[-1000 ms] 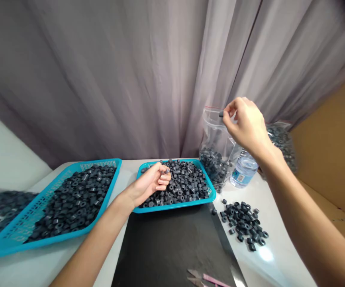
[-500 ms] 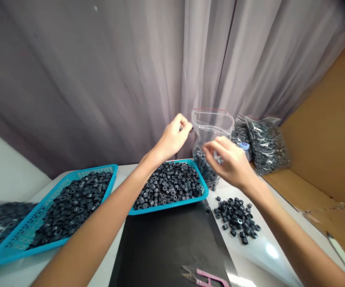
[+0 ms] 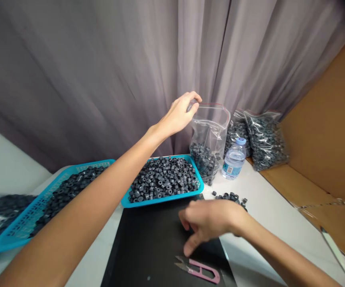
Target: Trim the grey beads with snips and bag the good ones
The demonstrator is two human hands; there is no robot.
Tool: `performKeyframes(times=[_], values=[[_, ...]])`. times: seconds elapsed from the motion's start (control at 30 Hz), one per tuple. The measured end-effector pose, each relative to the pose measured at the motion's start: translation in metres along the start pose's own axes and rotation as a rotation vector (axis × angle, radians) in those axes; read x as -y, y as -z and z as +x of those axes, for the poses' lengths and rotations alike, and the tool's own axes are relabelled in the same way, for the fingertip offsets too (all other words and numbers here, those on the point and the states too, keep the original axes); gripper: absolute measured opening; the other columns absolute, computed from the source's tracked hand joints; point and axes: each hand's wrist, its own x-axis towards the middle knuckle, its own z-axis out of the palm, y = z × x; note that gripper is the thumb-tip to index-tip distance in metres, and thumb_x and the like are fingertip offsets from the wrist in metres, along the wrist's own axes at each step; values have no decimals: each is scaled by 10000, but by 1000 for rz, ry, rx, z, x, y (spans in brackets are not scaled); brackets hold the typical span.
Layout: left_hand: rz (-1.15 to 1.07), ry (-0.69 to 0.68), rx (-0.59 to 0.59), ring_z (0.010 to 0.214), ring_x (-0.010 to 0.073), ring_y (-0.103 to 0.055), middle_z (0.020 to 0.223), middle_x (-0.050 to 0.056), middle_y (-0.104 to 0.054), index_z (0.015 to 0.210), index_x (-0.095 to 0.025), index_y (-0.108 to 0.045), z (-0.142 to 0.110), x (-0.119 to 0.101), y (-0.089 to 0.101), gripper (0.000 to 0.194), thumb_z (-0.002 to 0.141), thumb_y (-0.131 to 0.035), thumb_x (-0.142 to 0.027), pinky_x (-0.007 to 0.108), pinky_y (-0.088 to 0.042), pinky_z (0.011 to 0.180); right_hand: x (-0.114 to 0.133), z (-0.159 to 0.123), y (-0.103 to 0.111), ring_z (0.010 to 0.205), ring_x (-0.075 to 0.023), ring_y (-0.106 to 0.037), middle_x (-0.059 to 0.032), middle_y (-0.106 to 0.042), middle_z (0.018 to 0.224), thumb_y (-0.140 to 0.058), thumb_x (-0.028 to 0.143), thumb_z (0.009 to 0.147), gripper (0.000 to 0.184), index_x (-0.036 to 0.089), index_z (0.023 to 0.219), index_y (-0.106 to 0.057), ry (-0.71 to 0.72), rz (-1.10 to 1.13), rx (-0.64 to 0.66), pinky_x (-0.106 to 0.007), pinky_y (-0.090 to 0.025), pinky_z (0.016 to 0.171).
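Grey curtain (image 3: 100, 79) — capped bottle (image 3: 234, 158) — brown cardboard (image 3: 324, 131).

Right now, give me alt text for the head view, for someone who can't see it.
A person's left hand is at the rim of a clear bag partly filled with dark pieces; the right hand is open over a black mat, near pink snips. Two blue baskets hold more such pieces.

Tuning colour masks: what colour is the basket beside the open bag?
The basket is turquoise blue; head view shows it best.
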Motion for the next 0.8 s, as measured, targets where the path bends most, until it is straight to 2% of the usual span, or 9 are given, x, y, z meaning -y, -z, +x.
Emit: performKeyframes(times=[0.03, 0.1, 0.23, 0.3, 0.37, 0.47, 0.6, 0.7, 0.8], values=[[33, -11, -46, 1063, 190, -566, 1116, 62, -633, 1051, -174, -611, -17, -6, 9, 180, 959, -457, -162, 331, -378, 993, 7, 3, -9, 664, -222, -662, -103, -733, 835, -777, 610, 703, 550, 132, 971, -724, -48, -106, 87, -269, -370, 489], [86, 52, -48, 947, 177, -559, 1002, 40, -625, 977, -183, -603, -58, -17, 27, 131, 961, -475, -199, 309, -401, 916, 19, 10, -22, 743, -276, -703, -165, -746, 903, -802, 577, 692, 568, 98, 991, -747, -72, -257, 175, -299, -404, 541], [171, 288, 259, 836, 190, -525, 845, 4, -612, 852, -224, -627, -147, -21, 55, 146, 931, -566, -331, 300, -392, 785, 25, 19, -33, 809, -257, -722, -108, -760, 856, -764, 448, 793, 298, 170, 896, -787, 46, -210, 245, -284, -403, 580], [165, 372, 375, 821, 193, -532, 824, 6, -615, 834, -233, -652, -181, -14, 58, 195, 925, -574, -386, 292, -393, 757, 23, 20, -34, 823, -240, -714, -78, -758, 831, -745, 383, 821, 196, 197, 865, -785, 78, -141, 262, -270, -382, 568], [186, 410, 425, 820, 194, -543, 811, 6, -615, 835, -237, -669, -203, -6, 53, 211, 924, -572, -401, 287, -395, 751, 21, 18, -34, 806, -229, -697, -65, -749, 811, -743, 332, 820, 136, 202, 845, -774, 70, -109, 264, -265, -360, 558], [247, 429, 429, 850, 204, -546, 797, 7, -605, 806, -233, -666, -216, 1, 41, 198, 919, -585, -375, 298, -379, 752, 19, 12, -33, 733, -194, -650, -44, -719, 791, -717, 233, 814, 41, 197, 796, -722, 67, -82, 228, -256, -331, 554], [318, 445, 430, 832, 208, -536, 777, 2, -580, 736, -223, -635, -217, -1, 34, 215, 882, -647, -381, 309, -347, 702, 9, 1, -21, 667, -147, -562, -16, -649, 791, -564, 236, 899, 53, 204, 933, -591, 88, 51, 118, -228, -327, 551], [330, 432, 447, 848, 197, -544, 807, -10, -579, 768, -231, -636, -216, -3, 36, 207, 872, -666, -407, 296, -348, 680, -10, -17, -3, 633, -120, -524, 11, -616, 773, -463, 201, 921, 62, 210, 973, -495, 65, 199, 106, -210, -374, 557], [342, 413, 464, 862, 193, -542, 825, -13, -584, 789, -237, -644, -217, -1, 34, 182, 871, -673, -397, 292, -353, 678, -34, -44, 17, 729, -151, -570, -25, -635, 850, -439, 249, 935, 111, 200, 994, -521, -39, 114, -49, -238, -463, 660]])
